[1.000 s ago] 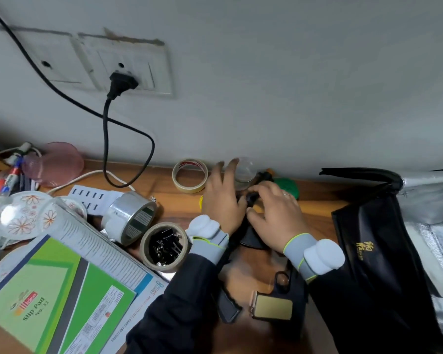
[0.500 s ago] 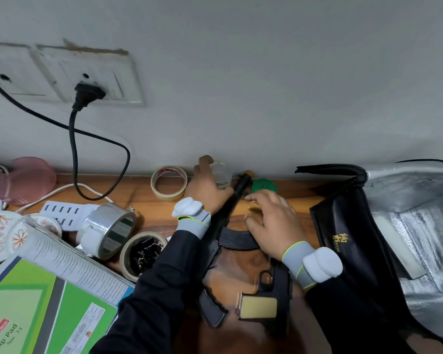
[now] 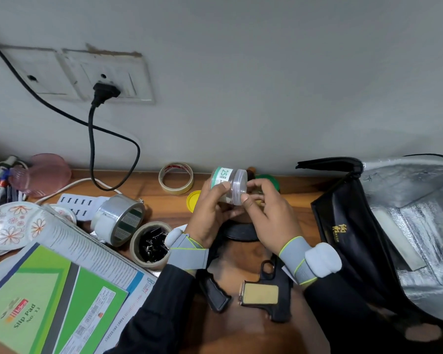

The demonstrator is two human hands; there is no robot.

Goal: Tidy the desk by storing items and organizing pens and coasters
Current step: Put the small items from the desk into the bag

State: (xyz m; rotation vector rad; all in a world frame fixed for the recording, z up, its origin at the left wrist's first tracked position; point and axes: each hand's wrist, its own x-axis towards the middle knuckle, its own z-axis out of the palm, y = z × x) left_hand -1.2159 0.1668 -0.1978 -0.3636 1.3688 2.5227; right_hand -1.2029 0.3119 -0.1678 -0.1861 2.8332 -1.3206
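Wooden desk (image 3: pixel 164 208) under a grey wall (image 3: pixel 266 85) fills the lower frame. At centre my left hand (image 3: pixel 210 215) wraps around a clear plastic jar (image 3: pixel 228 183) (green label, "25"), tipped sideways, while my right hand (image 3: pixel 274 215) pinches its ribbed end. A yellow lid (image 3: pixel 192 200) lies just left.

Even, soft indoor light; faint shadows; glare on foil bag lining (image 3: pixel 420 205); wide-angle bending at edges; slightly soft.
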